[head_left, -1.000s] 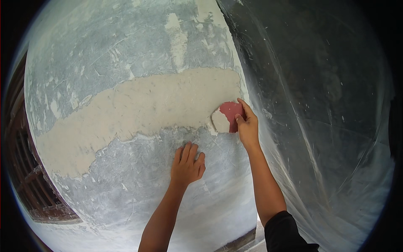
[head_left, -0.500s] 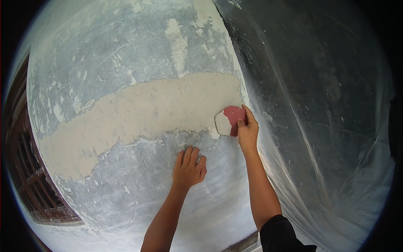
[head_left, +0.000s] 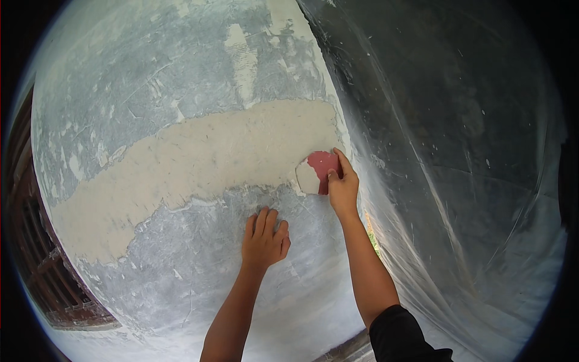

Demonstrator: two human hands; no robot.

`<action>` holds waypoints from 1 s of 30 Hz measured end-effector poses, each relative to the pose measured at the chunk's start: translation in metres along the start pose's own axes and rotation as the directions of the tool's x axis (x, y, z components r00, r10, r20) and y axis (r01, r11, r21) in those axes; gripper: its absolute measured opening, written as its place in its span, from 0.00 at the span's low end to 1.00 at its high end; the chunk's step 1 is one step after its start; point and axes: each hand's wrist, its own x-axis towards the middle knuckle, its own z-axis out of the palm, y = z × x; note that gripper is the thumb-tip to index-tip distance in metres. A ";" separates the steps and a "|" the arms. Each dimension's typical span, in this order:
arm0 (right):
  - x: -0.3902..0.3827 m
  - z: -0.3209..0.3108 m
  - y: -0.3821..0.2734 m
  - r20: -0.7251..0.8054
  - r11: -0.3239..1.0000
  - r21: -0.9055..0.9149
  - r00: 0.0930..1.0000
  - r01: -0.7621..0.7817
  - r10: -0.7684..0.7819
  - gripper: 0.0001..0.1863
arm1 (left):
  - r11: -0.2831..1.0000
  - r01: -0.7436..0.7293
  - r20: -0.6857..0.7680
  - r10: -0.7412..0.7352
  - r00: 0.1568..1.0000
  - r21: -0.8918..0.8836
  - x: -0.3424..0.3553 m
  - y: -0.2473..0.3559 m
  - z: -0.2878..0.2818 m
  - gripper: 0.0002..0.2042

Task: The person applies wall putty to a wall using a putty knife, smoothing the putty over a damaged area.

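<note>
My right hand (head_left: 344,188) grips a red putty spreader (head_left: 324,163) by its right edge, thumb in front. Pale putty coats the left part of its face. The spreader is at the lower right end of a wide beige putty band (head_left: 205,148), close to the wall's corner; whether its edge touches the wall I cannot tell. Below the band, my left hand (head_left: 263,242) is at the grey wall (head_left: 181,259), fingers slightly bent and apart, holding nothing. Its palm side is hidden.
Clear plastic sheeting (head_left: 446,199) hangs along the right side, beyond the wall's corner. At the left is a dark brown barred window frame (head_left: 51,265). A pale ridged putty streak (head_left: 242,63) marks the wall above the band.
The whole view has shifted slightly, so wall and hands appear farther left. Both hands keep nearly the same place against the wall. A bit of green now shows beside my right forearm.
</note>
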 end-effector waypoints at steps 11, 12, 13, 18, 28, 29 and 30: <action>-0.005 0.009 -0.020 0.032 0.995 -0.093 0.999 0.025 -0.022 0.27 | 1.000 0.014 0.002 -0.014 1.000 0.005 0.003 -0.001 -0.001 0.11; 0.001 0.004 -0.003 -0.043 0.998 -0.052 0.999 0.023 -0.025 0.27 | 1.000 0.014 0.002 -0.014 1.000 0.005 0.002 0.000 -0.001 0.11; 0.011 -0.009 0.015 -0.124 1.000 -0.013 0.992 0.027 -0.029 0.27 | 1.000 0.006 0.007 -0.006 1.000 0.007 0.004 0.003 0.001 0.11; -0.006 0.000 -0.011 0.007 0.993 0.100 0.998 0.062 -0.063 0.26 | 0.999 -0.001 0.021 0.000 1.000 0.035 0.003 0.001 0.000 0.11; 0.008 -0.012 0.004 -0.056 0.988 0.152 0.998 0.024 -0.016 0.25 | 0.999 0.005 0.013 -0.006 1.000 0.034 0.005 0.001 -0.001 0.11; 0.000 -0.003 -0.009 0.012 0.994 0.107 1.000 0.021 -0.022 0.25 | 1.000 0.007 0.017 -0.007 1.000 0.029 0.004 0.002 -0.002 0.11; -0.003 0.005 -0.010 0.029 0.996 0.055 0.997 0.073 -0.075 0.25 | 1.000 0.004 0.020 -0.005 1.000 0.026 0.003 0.003 -0.003 0.11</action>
